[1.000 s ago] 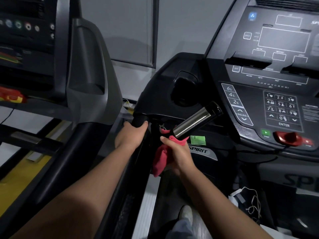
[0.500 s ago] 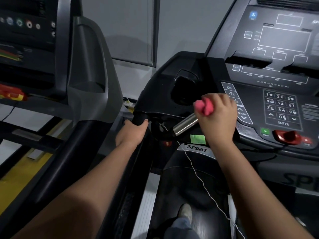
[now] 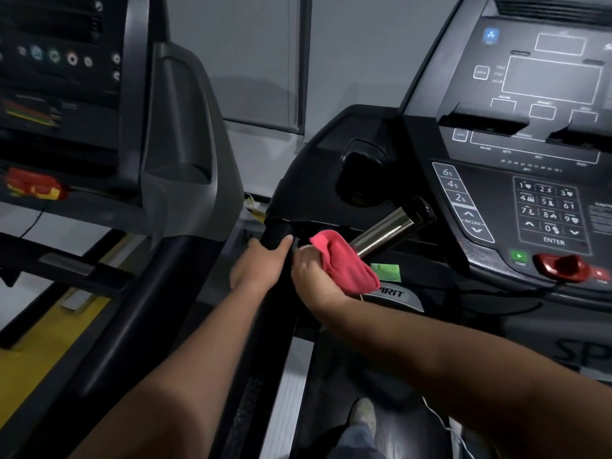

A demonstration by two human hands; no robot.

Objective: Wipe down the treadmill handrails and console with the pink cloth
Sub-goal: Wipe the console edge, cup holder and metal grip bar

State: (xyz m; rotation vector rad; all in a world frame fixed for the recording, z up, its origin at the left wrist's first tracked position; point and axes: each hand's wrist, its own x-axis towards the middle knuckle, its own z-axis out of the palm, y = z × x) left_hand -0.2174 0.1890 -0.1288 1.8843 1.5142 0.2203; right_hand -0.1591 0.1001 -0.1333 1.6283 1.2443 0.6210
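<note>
The left hand [image 3: 255, 270] is wrapped round the top of the black handrail [image 3: 276, 235], thumb lying across its inner face just under the console shell. Just beside it, a narrow gap apart, the right hand [image 3: 314, 283] grips the pink cloth [image 3: 344, 263], bunched and folded over the knuckles; most of the fingers are hidden under the fabric. The cloth touches the lower end of the chrome grip bar [image 3: 384, 231], which slants up to the right and ends in a black cap close to the incline keys [image 3: 463, 200].

There are 2 holders in view. The round cup pocket [image 3: 361, 173] in the console [image 3: 530, 154] sits above the bar – its inside is too dark to read. The tall grey side pocket [image 3: 178, 127] belongs to the neighbouring treadmill on the left, and its interior is in shadow.

The red safety key [image 3: 563, 265] sits at the console's lower lip beside the green start button [image 3: 518, 256]. A green sticker [image 3: 385, 272] shows under the bar. Between the 2 machines runs an open channel of floor with a yellow strip [image 3: 33, 359]. Below the arms – on the belt – are 1 shoe [image 3: 362, 414] and a thin white cord [image 3: 440, 422].
</note>
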